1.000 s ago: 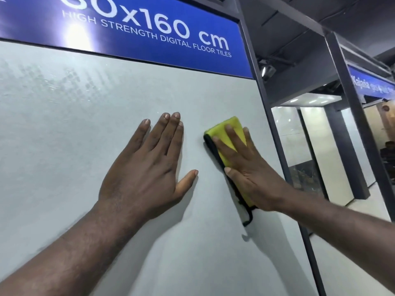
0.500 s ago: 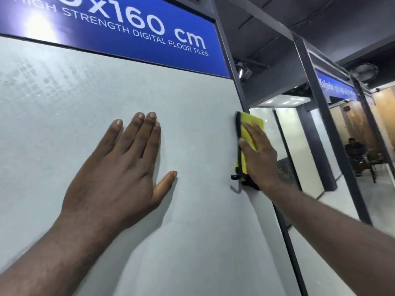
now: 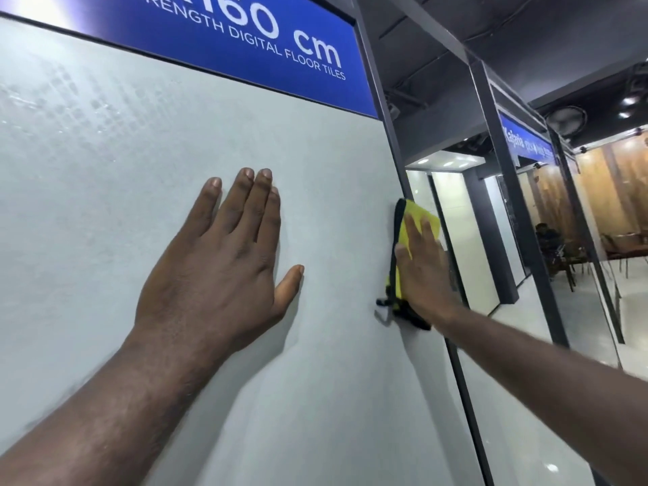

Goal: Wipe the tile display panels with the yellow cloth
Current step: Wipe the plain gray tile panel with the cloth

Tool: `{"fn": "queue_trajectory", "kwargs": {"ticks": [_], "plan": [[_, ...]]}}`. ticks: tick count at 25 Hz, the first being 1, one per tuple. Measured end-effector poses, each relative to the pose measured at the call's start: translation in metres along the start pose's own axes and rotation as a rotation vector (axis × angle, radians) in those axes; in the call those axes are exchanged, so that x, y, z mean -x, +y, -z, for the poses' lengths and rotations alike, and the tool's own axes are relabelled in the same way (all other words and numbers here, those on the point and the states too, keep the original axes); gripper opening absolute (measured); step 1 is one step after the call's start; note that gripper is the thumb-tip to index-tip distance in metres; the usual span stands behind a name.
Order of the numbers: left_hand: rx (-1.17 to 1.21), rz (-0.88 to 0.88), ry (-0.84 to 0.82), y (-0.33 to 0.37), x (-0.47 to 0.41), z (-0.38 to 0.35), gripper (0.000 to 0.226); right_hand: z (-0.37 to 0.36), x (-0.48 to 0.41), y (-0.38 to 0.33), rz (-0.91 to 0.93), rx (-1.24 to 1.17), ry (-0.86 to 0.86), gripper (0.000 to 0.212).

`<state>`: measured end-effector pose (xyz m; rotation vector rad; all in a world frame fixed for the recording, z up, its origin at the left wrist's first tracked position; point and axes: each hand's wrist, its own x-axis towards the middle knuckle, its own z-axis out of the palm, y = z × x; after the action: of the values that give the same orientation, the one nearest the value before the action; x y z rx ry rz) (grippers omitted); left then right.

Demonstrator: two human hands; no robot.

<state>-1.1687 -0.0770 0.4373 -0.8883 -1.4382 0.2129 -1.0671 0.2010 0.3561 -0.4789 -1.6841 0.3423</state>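
Beside yellow cloth (image 3: 420,216), dark frame post (image 3: 390,135)

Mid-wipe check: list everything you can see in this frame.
tile panel: one, pale grey, fills the left
blue sign: one, white lettering, above the panel
frame post: one, dark grey, along the panel's right edge
yellow cloth: one, black-edged, at the panel's right edge
far display panels: several, white, background right
seated person: one, far right
left hand: flat on the panel
right hand: presses the cloth on the panel
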Motion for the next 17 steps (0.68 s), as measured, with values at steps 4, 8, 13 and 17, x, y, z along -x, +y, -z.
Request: {"fn": "queue_trajectory", "kwargs": {"ticks": [4,8,13,17], "plan": [[-0.003,0.019,-0.003,0.003,0.001,0.0,0.095,0.008,-0.006,-0.042,0.409,-0.062,-0.166,0.058],[0.033,0.027,-0.001,0.003,0.002,0.0,0.095,0.006,-0.027,-0.004,-0.095,-0.156,-0.012,0.059],[0.001,0.014,-0.027,0.003,0.001,0.0,0.096,-0.009,0.027,-0.048,0.255,-0.306,-0.136,0.061],[-0.012,0.018,-0.015,0.002,0.002,0.001,0.097,0.0,-0.028,-0.028,0.095,-0.416,0.177,0.056]]}}
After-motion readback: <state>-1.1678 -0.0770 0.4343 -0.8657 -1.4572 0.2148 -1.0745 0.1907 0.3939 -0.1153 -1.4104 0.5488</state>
